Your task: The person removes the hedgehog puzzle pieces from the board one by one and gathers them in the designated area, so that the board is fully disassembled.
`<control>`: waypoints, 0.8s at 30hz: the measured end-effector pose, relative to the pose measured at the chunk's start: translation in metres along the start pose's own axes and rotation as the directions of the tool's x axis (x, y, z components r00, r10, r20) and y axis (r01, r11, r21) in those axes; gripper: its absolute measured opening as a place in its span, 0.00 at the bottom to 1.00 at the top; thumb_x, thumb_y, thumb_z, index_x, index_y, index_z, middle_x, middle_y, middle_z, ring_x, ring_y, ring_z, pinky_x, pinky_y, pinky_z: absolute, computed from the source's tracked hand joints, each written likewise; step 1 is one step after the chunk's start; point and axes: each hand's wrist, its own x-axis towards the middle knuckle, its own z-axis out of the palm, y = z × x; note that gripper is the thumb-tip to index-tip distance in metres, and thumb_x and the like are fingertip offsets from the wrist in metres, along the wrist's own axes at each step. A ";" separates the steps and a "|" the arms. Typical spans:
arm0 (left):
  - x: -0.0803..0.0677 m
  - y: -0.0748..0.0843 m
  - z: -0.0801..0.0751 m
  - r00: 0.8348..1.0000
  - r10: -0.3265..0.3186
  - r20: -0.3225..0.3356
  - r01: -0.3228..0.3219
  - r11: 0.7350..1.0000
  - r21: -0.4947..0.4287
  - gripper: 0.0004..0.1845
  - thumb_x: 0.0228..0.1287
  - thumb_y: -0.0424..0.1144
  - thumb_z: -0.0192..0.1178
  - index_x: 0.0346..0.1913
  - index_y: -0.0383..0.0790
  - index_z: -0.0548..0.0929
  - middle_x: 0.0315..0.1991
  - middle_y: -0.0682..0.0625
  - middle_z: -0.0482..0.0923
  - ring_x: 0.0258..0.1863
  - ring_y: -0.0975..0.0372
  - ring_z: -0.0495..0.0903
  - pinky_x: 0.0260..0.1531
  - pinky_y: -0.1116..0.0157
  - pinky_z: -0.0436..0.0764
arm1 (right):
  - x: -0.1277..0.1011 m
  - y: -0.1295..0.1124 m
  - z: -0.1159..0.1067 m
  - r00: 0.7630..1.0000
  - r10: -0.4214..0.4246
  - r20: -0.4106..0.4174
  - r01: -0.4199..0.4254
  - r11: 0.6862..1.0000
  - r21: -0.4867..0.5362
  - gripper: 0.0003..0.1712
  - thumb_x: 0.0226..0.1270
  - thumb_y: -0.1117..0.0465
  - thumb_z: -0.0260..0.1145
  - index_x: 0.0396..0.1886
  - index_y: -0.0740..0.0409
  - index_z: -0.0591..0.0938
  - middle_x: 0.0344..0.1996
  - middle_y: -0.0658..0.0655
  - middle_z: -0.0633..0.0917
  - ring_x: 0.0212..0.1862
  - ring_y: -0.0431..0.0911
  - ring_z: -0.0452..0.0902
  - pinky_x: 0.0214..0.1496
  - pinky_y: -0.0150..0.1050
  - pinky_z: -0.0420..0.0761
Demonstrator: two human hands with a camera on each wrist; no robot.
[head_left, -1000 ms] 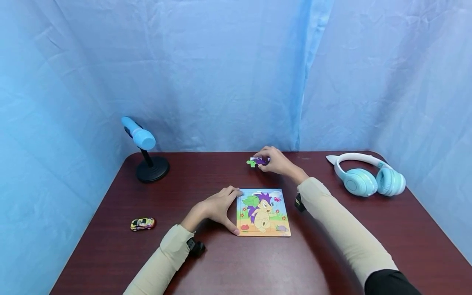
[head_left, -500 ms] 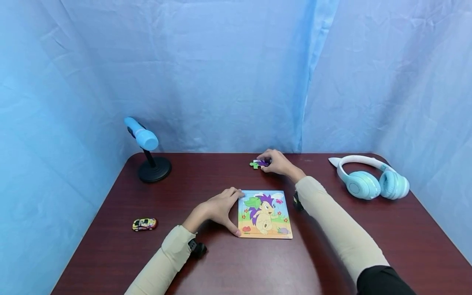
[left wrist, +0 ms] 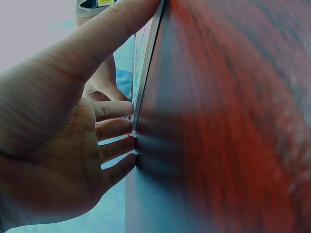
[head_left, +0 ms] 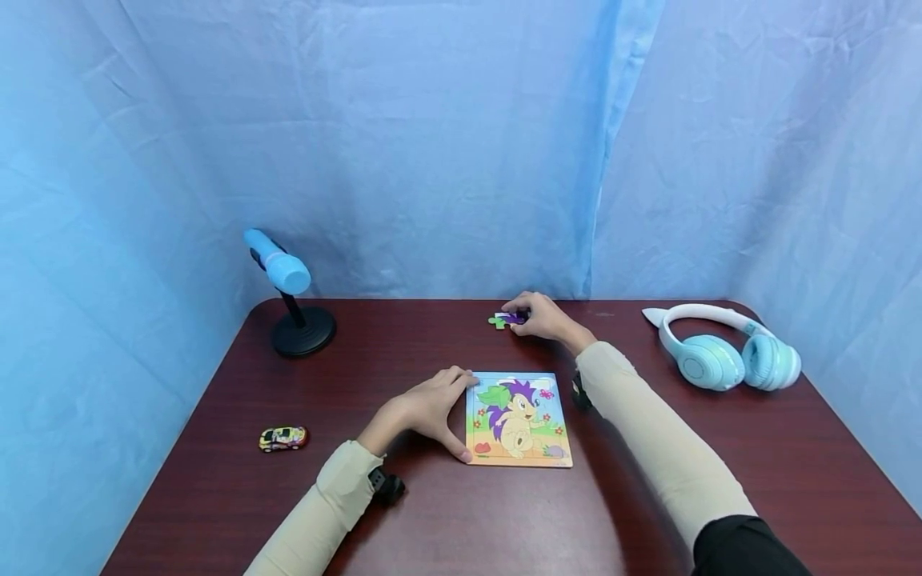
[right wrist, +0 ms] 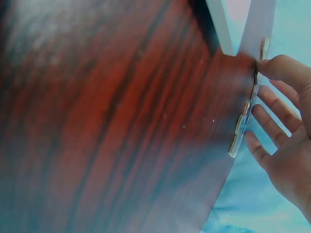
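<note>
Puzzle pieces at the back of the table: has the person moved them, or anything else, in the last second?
Hardly. The right hand lies on the loose puzzle pieces at the far edge as before, fingertips touching them. The left hand rests against the puzzle board unchanged. The slight shift of everything looks like camera movement. Toy car, headphones and microphone stayed put.

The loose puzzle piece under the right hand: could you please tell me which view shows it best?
The head view: the puzzle piece lies flat, green and purple visible. The right wrist view shows it edge-on only; the left wrist view shows none of it.
</note>
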 end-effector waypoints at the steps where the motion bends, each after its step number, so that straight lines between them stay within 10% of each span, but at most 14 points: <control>1: 0.000 0.000 0.000 1.000 0.000 0.000 0.000 1.000 -0.001 0.63 0.42 0.64 0.80 0.78 0.41 0.60 0.74 0.46 0.60 0.73 0.55 0.62 0.70 0.54 0.70 | 0.000 0.000 0.000 1.000 0.001 0.000 -0.001 1.000 0.003 0.23 0.65 0.64 0.72 0.60 0.60 0.85 0.55 0.63 0.83 0.54 0.55 0.74 0.60 0.53 0.79; 24: 0.005 0.000 0.000 1.000 0.027 0.008 -0.027 1.000 0.012 0.64 0.43 0.63 0.80 0.78 0.38 0.58 0.72 0.44 0.61 0.72 0.54 0.63 0.72 0.55 0.68 | -0.023 -0.013 -0.005 0.998 -0.063 -0.018 0.064 0.997 0.052 0.29 0.63 0.60 0.75 0.65 0.58 0.81 0.59 0.63 0.81 0.57 0.58 0.74 0.60 0.56 0.80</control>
